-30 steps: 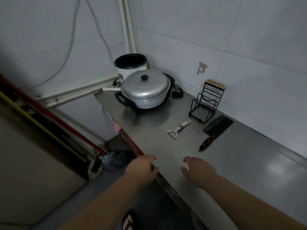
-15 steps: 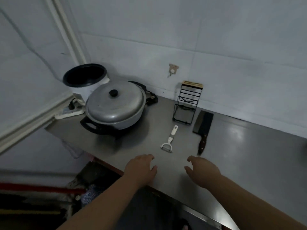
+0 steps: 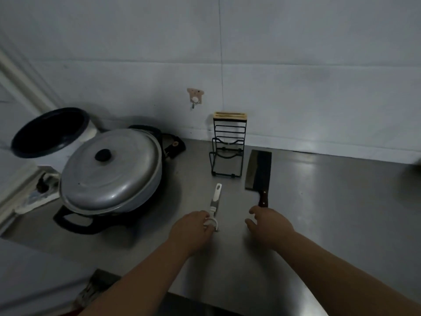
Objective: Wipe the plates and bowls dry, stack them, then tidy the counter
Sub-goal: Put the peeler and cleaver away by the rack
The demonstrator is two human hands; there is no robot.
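No plates or bowls show; this looks like tidying the counter (image 3: 319,224). The left hand (image 3: 191,231) touches the peeler (image 3: 216,197) at its head, grip unclear. The right hand (image 3: 271,226), loosely curled and empty, hovers just near the cleaver (image 3: 259,169) handle. Best lift the cleaver by its handle, blade away, into the far rack (image 3: 227,156).

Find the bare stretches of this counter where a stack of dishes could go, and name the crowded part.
Widest free patch: the counter right of the cleaver, back to the wall. A smaller one lies before the pot, left of the left hand. Crowded: the middle, with rack, peeler and right hand.
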